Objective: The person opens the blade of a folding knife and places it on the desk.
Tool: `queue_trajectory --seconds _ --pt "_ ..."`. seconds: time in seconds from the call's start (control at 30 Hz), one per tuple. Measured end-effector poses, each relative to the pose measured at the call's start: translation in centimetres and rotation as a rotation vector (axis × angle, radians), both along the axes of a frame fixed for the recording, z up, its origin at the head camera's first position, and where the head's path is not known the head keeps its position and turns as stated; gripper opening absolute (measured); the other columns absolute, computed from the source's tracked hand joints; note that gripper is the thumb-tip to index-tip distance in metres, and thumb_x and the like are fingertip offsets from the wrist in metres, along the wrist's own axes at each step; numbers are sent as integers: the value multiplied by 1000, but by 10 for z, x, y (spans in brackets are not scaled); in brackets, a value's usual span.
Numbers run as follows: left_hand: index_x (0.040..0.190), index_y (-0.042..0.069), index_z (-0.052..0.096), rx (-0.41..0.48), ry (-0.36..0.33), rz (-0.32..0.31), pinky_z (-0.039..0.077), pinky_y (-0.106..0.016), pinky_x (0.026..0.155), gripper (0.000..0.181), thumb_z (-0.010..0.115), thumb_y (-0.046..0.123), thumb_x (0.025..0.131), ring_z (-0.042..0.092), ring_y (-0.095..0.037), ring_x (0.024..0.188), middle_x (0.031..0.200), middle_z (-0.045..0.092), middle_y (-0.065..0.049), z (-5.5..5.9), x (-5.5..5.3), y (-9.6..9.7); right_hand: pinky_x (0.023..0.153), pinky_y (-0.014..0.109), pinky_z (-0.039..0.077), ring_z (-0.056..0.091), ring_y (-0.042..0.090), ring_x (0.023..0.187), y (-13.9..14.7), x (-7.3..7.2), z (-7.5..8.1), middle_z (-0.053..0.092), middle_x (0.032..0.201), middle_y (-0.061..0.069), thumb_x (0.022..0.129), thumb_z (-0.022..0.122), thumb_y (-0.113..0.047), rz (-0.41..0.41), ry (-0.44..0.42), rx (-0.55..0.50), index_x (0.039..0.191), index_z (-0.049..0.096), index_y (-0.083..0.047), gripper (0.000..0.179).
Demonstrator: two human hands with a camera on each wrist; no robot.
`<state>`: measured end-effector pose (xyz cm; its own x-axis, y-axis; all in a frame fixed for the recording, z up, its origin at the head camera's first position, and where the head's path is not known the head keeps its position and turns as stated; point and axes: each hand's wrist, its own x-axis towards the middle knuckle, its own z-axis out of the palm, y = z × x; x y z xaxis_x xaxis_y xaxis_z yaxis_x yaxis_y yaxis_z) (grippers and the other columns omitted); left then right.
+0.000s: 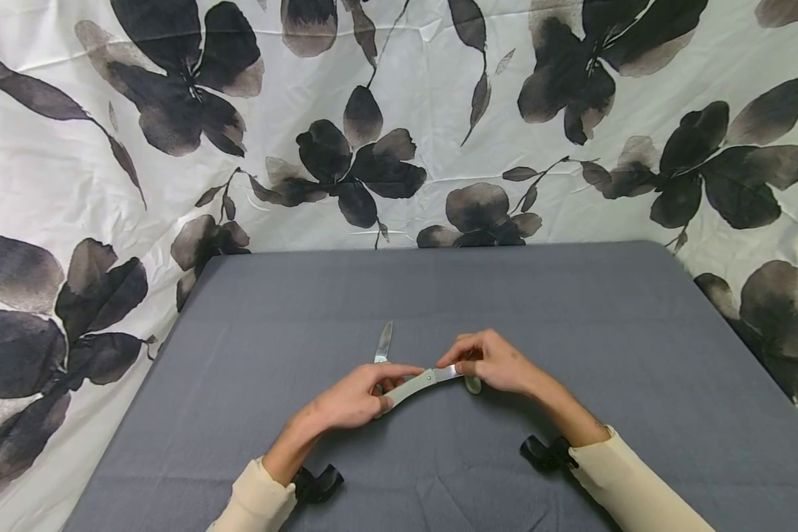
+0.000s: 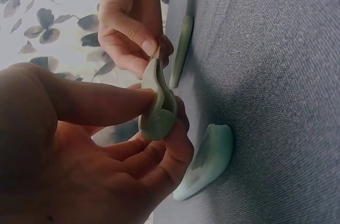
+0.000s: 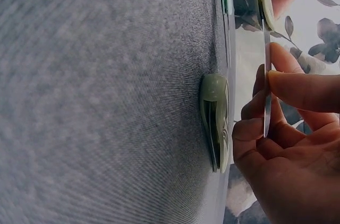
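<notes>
My left hand [image 1: 355, 397] grips the pale green handle of a folding knife [image 1: 410, 387], thumb on one side and fingers on the other. Its metal blade [image 3: 267, 110] is swung out, and my right hand [image 1: 495, 362] pinches it between thumb and fingers. Both hands hold this knife a little above the table. Under the right hand lies a second pale green folding knife [image 3: 215, 88], folded, with its slot visible in the right wrist view. Behind the left hand, another knife's blade [image 1: 384, 341] sticks out; its mint handle [image 2: 212, 163] rests on the table, partly hidden in the head view.
Grey cloth covers the table [image 1: 572, 318]. A white curtain with dark flowers [image 1: 439, 96] hangs behind and along the sides. Black wrist mounts [image 1: 318, 484] sit on both forearms, close above the cloth.
</notes>
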<state>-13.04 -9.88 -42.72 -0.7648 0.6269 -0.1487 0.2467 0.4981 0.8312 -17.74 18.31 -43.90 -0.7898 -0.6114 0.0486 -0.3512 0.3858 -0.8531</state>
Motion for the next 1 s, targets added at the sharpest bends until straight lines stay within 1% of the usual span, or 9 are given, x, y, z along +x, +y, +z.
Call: queue_trajectory --seconds 0.17,0.37,0.47,0.53,0.67,0.77,0.83,0.9,1.0 --pt "149 17 59 -10 0 -18 46 -26 72 66 52 -9 89 59 -15 89 114 70 -10 2 -3 -1 72 23 48 58 8 79 -1 -1 3 74 97 15 93 66 6 9 8 3 104 83 -8 24" --pt "147 16 61 -13 2 -45 48 -25 72 66 52 -10 86 60 -13 87 110 71 -10 3 -5 -2 72 22 48 56 7 78 -2 -2 4 73 97 17 92 65 7 26 -17 9 104 83 -8 26" --pt "146 16 61 -3 -2 -48 48 -25 72 66 52 -10 87 60 -13 86 109 71 -11 3 -6 -4 73 22 48 56 7 79 -3 -2 4 73 96 16 93 65 7 33 -18 11 104 83 -8 26" --pt "146 16 61 9 10 -40 48 -25 72 65 52 -10 88 60 -13 87 109 70 -11 2 -6 -4 74 22 48 58 7 81 -3 -4 4 74 96 14 93 65 6 17 -11 -1 104 83 -8 25" --pt "147 17 60 50 63 0 48 -25 70 62 55 -9 91 58 -14 88 109 68 -10 0 -7 -2 78 22 51 65 7 87 -2 -9 6 77 102 15 95 67 2 -64 11 -48 107 81 -7 20" --pt "148 17 59 76 90 38 50 -25 71 61 58 -8 92 60 -14 88 110 68 -9 -1 -6 2 80 23 54 68 9 93 0 -13 7 76 110 21 97 69 -3 -134 -10 -102 112 78 -3 18" --pt "149 17 58 86 93 54 52 -25 73 61 60 -8 93 62 -14 89 113 68 -9 -1 -5 6 80 23 55 69 11 95 1 -16 7 73 113 24 97 70 -5 -180 -42 -139 117 76 -2 21" --pt "151 16 55 97 76 64 54 -26 76 62 62 -7 94 63 -14 91 116 67 -10 -1 -4 10 80 24 55 70 13 97 -1 -18 7 70 116 25 97 71 -5 -230 -73 -173 123 73 -1 27" --pt "154 13 51 115 69 76 56 -25 80 65 66 -6 94 64 -16 97 121 64 -12 -4 -2 16 80 24 55 69 10 98 -5 -21 5 65 121 26 95 73 -5 -312 -130 -218 133 67 -1 38"
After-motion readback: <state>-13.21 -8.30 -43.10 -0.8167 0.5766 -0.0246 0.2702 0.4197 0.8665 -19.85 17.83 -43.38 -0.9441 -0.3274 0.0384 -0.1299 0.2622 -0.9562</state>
